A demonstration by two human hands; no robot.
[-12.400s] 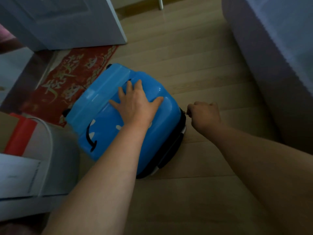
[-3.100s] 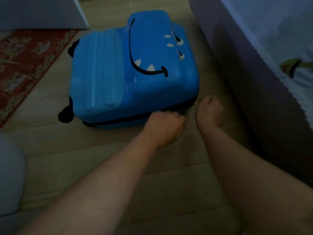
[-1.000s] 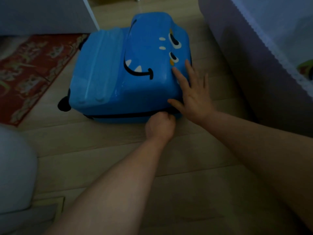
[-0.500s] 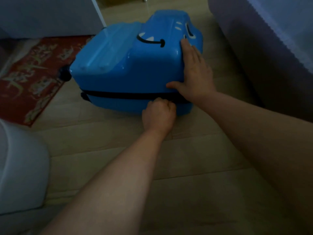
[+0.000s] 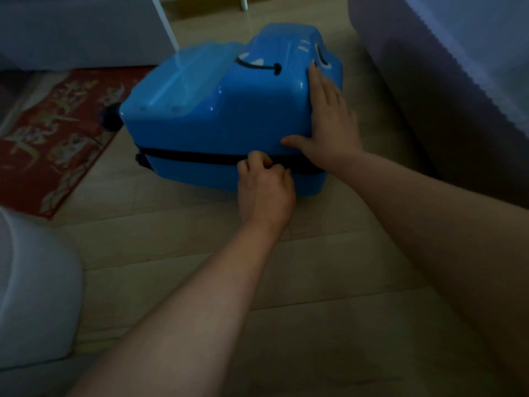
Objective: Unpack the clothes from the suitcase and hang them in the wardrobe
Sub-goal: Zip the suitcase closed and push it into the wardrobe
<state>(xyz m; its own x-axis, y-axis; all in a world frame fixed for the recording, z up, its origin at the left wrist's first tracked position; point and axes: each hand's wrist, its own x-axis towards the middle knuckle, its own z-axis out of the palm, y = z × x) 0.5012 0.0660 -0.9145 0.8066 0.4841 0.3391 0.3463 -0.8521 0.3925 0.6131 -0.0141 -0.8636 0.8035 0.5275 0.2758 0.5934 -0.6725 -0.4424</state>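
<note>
we've got our left hand (image 5: 264, 189) pinching at the black zipper band (image 5: 194, 158) | it runs leftward across the glossy blue hard-shell suitcase (image 5: 217, 116) | right hand (image 5: 329, 121) flat on the lid

Single head-worn view, tilted forward and down at the floor (image 5: 183, 270), close to the suitcase (image 5: 217, 116) from the side showing its zip (image 5: 194, 157); rug (image 5: 48, 144) left of the suitcase, bed (image 5: 458, 81) right.

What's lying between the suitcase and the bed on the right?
Nothing: just a bare strip of wooden floor between suitcase and bed, shown in the head view.
</note>
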